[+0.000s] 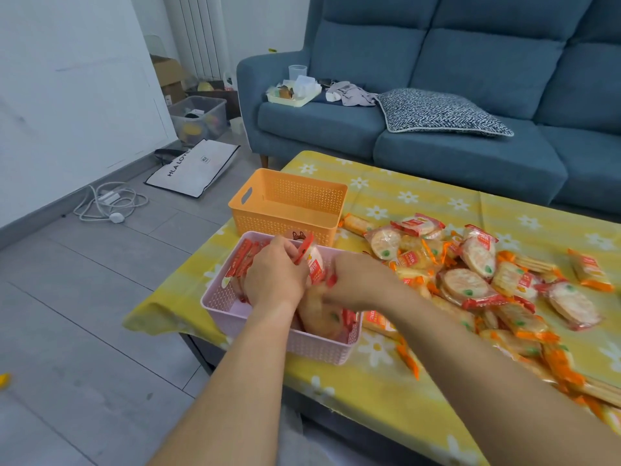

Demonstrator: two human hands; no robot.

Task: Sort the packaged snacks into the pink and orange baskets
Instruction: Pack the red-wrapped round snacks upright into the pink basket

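Here, the blue sofa [470, 153] stands well beyond both hands, and the yellow flowered tablecloth [386, 391] lies beneath them, carrying the loose pile of packaged snacks [477, 280] just right of the right hand [359, 280]. The orange basket [268, 223] sits just beyond the hands, and the pink basket [302, 344] lies directly under them. The left hand [274, 277] pinches a red-edged round cracker packet [314, 264] upright over the pink basket; the right hand reaches down to a blurred packet [319, 317] inside it, and whether its fingers close on that packet cannot be told.
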